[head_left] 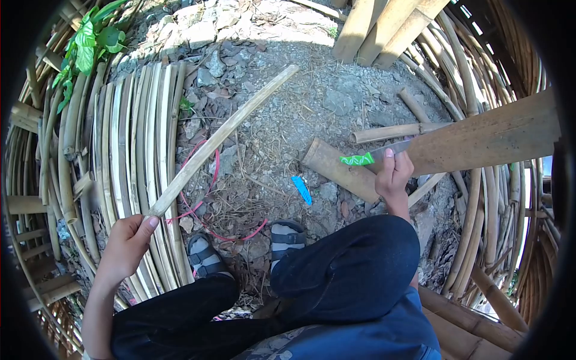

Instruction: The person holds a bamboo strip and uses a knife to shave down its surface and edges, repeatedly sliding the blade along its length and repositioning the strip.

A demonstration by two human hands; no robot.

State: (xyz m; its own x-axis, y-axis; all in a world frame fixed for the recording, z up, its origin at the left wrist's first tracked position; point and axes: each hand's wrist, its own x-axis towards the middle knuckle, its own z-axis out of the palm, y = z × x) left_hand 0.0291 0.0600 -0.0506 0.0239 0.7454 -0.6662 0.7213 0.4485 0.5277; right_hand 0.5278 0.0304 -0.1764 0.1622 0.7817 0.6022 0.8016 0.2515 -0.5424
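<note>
My left hand (128, 245) is closed round the near end of a long, pale bamboo strip (225, 132), with the thumb on top. The strip slants up and away to the right across the ground. In my right hand (393, 174) is what looks like a knife (384, 151), its grey blade partly hidden by my fingers. A green and white patterned piece (357, 159) shows at its left end. That hand is beside a thick brown bamboo post (480, 138) and above a short, wide bamboo piece (339, 168) on the ground.
Split bamboo strips (141, 156) lie side by side at left. Bamboo poles (474, 60) line the right edge, and thick posts (366, 30) stand at the back. A pink strap (213, 174) and a blue wrapper-like piece (302, 190) lie on the stony ground before my sandals (208, 257).
</note>
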